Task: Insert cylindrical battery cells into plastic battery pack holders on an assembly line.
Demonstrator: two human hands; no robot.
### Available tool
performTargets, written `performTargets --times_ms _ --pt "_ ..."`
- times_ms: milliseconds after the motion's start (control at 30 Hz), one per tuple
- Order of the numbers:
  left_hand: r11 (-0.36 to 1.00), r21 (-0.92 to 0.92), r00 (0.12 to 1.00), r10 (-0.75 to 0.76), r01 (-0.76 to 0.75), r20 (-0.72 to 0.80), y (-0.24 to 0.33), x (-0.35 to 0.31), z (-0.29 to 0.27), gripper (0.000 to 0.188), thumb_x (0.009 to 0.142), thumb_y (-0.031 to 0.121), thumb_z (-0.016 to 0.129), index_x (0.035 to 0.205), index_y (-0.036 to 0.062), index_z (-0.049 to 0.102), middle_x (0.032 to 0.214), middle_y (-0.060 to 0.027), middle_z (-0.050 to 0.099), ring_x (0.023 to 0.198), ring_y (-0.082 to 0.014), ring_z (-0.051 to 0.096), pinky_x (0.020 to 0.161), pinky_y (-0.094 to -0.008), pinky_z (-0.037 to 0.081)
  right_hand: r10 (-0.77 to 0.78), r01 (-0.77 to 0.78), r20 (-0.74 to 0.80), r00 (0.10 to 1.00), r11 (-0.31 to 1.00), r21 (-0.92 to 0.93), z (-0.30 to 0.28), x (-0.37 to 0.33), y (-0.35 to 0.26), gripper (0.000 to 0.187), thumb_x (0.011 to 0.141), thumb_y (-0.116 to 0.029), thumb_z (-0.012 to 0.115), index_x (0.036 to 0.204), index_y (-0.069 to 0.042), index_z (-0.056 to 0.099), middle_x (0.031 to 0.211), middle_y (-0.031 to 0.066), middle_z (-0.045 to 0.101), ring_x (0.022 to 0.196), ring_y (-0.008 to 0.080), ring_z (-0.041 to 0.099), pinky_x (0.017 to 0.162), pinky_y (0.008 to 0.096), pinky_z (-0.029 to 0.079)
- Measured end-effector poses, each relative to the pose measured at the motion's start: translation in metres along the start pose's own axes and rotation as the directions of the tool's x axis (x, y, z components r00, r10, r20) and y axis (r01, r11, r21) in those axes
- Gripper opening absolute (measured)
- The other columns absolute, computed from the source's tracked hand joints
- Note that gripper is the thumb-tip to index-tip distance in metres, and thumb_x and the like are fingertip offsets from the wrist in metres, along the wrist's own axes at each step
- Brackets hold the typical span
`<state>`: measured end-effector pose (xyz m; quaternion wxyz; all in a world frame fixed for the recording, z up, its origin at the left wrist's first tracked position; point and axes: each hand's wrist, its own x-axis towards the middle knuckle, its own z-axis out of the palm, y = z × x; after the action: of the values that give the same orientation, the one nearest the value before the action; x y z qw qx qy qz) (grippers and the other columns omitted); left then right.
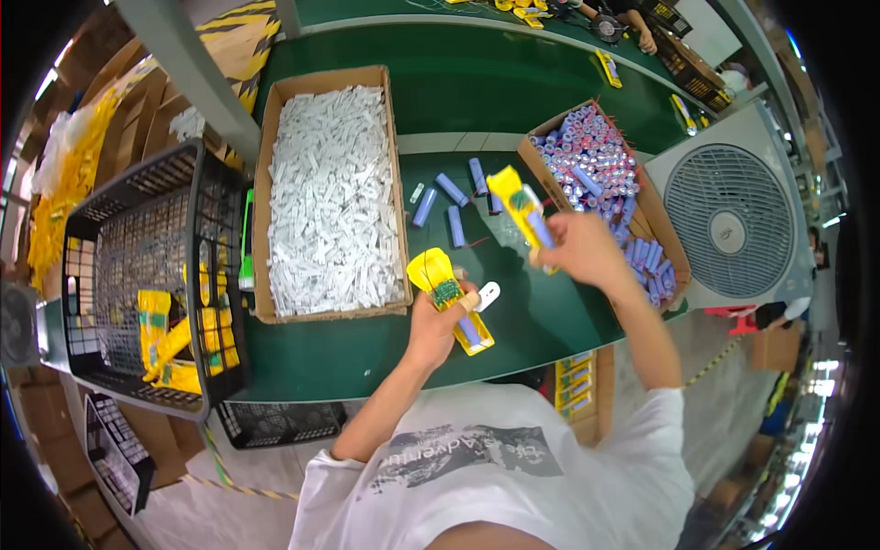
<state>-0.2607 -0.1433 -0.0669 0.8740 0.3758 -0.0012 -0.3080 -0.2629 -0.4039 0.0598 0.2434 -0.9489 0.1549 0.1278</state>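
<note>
My left hand (434, 332) is closed around a yellow plastic housing (427, 268) with a green circuit board and a purple battery cell in it. A small white oval plastic piece (489, 294) sticks out beside the thumb of that hand. Higher and to the right, my right hand (587, 247) grips a second yellow housing (504, 186), which also carries a circuit board and a purple cell. Between the hands and the conveyor, several loose purple battery cells (423, 207) lie on the green table (367, 362), some with red wires.
Left of my hands stands a cardboard box (401, 229) full of small white pieces. Beyond it is a black crate (197, 275) with yellow housings. A box of battery cells (667, 247) and a fan (729, 229) stand right. Across the green conveyor (477, 82), another person's hand shows.
</note>
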Motion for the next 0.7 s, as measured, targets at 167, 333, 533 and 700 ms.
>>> performTargets --times_ms 167,333,533,700 --pt "0.995 0.069 0.995 -0.070 0.075 -0.069 0.017 -0.036 0.001 0.039 0.094 -0.004 0.072 0.129 0.0058 0.057 0.105 -0.0054 0.068 0.096 -0.0168 0.067 0.086 -0.0342 0.053 0.093 -0.094 -0.029 0.995 0.995 -0.044 0.072 -0.061 -0.007 0.044 0.076 -0.026 0.091 0.106 0.003 0.077 0.088 0.0178 0.078 0.077 0.0291 0.077 0.073 0.0385 0.059" --pt "0.992 0.047 0.990 -0.114 0.119 -0.087 0.010 -0.047 0.003 0.039 0.094 -0.003 0.072 0.129 0.0060 0.057 0.104 -0.0052 0.068 0.094 -0.0169 0.067 0.086 -0.0345 0.053 0.144 -0.153 -0.150 0.978 0.987 -0.056 0.101 -0.079 -0.007 0.051 0.076 -0.030 0.091 0.110 0.004 0.075 0.094 0.0184 0.077 0.086 0.0353 0.076 0.080 0.0410 0.059" --pt "0.989 0.034 0.989 -0.140 0.141 -0.042 0.003 -0.055 0.009 0.040 0.095 0.002 0.073 0.131 0.0043 0.056 0.105 -0.0055 0.067 0.091 -0.0176 0.067 0.083 -0.0342 0.055 -0.036 0.038 -0.342 0.939 0.999 0.001 0.107 -0.094 0.012 0.056 0.084 -0.025 0.085 0.130 0.003 0.069 0.125 0.0208 0.072 0.107 0.0332 0.072 0.087 0.0401 0.056" --pt "0.971 -0.012 0.971 -0.238 0.238 0.006 0.002 -0.060 0.017 0.042 0.097 0.005 0.071 0.136 0.0048 0.054 0.107 -0.0064 0.067 0.093 -0.0192 0.067 0.085 -0.0354 0.056 -0.344 0.425 -0.283 0.895 0.466 0.776 0.114 -0.110 0.005 0.050 0.087 -0.005 0.081 0.135 0.000 0.069 0.128 0.0103 0.071 0.118 0.0176 0.066 0.093 0.0357 0.053"
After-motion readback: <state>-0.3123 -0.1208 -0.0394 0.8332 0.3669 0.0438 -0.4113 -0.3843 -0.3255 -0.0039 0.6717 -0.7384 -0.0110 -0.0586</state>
